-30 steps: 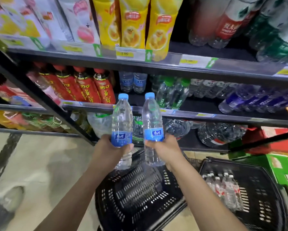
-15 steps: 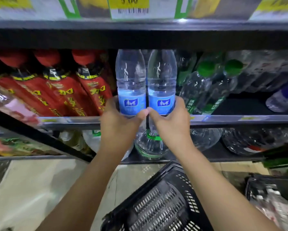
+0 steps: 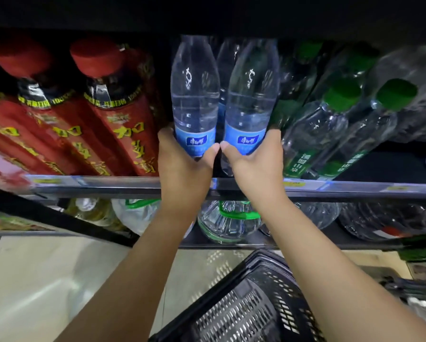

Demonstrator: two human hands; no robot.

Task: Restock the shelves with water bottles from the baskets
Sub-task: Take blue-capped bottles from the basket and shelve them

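Two clear water bottles with blue labels stand side by side in the gap on the middle shelf [image 3: 231, 187]. My left hand [image 3: 182, 166] grips the left water bottle [image 3: 194, 95] around its lower part. My right hand [image 3: 256, 164] grips the right water bottle [image 3: 252, 95] the same way. Both bottles are upright, their caps hidden in the dark under the shelf above. More clear bottles show dimly behind them. A black plastic basket [image 3: 244, 309] sits on the floor below my arms.
Red-labelled bottles with red caps [image 3: 115, 109] fill the shelf to the left. Green-capped clear bottles [image 3: 330, 124] lean to the right. Large water jugs [image 3: 229, 223] lie on the lower shelf. A second basket's edge [image 3: 409, 290] shows at the right.
Both hands have carried the two bottles up from over the basket and pushed them into the middle shelf gap. The view has closed in on the shelf.
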